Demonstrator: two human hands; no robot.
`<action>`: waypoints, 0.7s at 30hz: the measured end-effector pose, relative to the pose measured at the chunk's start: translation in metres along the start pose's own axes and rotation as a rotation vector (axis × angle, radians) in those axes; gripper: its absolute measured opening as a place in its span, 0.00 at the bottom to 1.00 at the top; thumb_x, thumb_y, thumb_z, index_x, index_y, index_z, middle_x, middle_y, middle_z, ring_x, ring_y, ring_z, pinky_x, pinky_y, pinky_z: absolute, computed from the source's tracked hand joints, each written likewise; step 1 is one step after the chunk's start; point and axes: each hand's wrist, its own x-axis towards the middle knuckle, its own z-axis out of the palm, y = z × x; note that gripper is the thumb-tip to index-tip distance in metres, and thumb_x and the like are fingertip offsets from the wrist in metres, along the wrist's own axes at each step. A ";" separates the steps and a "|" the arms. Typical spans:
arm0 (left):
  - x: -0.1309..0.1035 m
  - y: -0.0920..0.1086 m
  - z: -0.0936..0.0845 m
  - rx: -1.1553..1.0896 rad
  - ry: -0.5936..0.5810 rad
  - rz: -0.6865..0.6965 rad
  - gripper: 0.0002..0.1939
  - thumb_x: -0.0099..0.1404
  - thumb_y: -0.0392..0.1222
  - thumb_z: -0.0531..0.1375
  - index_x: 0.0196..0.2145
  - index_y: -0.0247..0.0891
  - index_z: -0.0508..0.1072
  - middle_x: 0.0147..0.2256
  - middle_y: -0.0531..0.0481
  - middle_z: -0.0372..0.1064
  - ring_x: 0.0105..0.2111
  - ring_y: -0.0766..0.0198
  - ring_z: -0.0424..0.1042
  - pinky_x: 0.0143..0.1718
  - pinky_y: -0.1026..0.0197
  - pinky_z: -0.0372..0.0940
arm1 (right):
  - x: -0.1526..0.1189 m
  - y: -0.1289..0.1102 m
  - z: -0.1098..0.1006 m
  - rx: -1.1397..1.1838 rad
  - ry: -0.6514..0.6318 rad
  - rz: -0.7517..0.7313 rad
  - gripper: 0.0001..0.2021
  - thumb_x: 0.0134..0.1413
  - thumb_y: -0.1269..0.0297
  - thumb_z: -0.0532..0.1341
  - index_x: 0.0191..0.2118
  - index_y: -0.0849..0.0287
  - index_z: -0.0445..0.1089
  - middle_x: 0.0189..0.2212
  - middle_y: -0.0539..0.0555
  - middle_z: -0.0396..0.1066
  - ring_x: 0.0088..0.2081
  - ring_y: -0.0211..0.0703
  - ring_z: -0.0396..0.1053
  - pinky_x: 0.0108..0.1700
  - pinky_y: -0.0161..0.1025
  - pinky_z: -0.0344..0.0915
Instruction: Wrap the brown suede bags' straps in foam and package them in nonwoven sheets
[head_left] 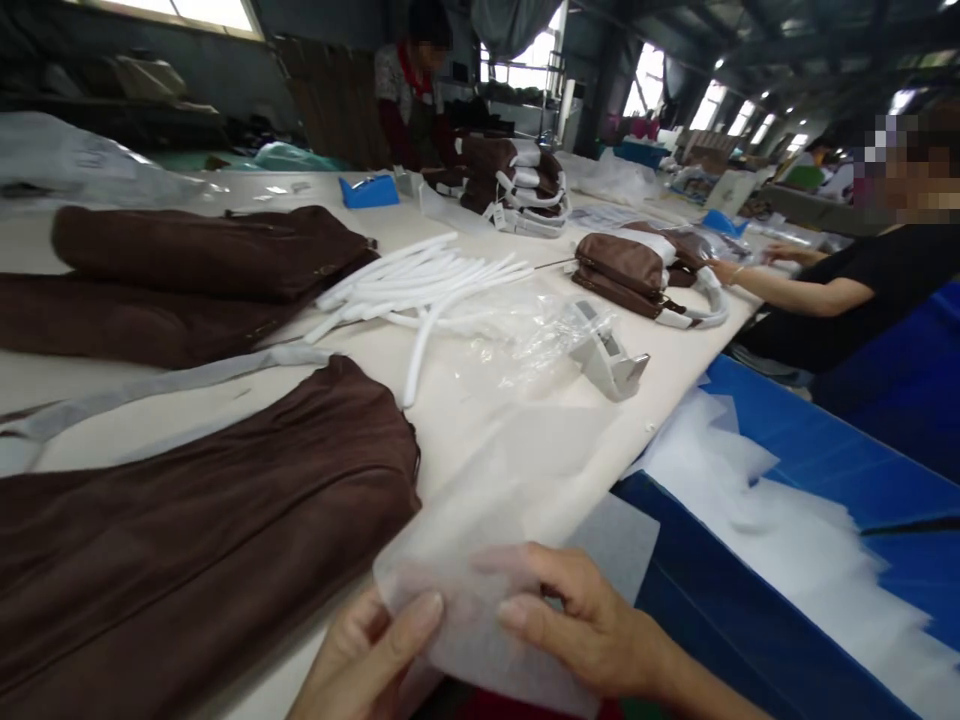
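Between my two hands, over the table's near edge, is a sheet of thin white tissue paper [517, 480]. My left hand [375, 640] pinches its left corner, thumb on top and fingers showing faintly through from beneath. With thumb and forefinger my right hand [577, 620] grips the sheet further right. A large dark brown bag [225, 520] lies just left of my hands, its strap [180, 380] wrapped in pale wrapping. Beyond it rest white foam tubes [420, 290] in a loose pile, beside crumpled clear plastic [510, 330] and a grey tape dispenser [607, 350].
A blue bin [787, 420] at the right holds stacked tissue sheets [757, 510]. More brown bags [210, 250] lie at the back left. A blue dispenser [369, 192] stands behind. One co-worker [840, 290] handles a wrapped bag [630, 270] at right; another person [412, 90] stands at the far side.
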 end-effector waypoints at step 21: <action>-0.057 -0.036 -0.016 0.799 -0.386 0.421 0.16 0.68 0.55 0.58 0.37 0.41 0.77 0.34 0.53 0.76 0.34 0.62 0.75 0.36 0.68 0.65 | 0.048 0.003 0.007 0.801 0.403 0.401 0.37 0.43 0.66 0.74 0.61 0.53 0.66 0.42 0.57 0.79 0.40 0.48 0.78 0.42 0.41 0.74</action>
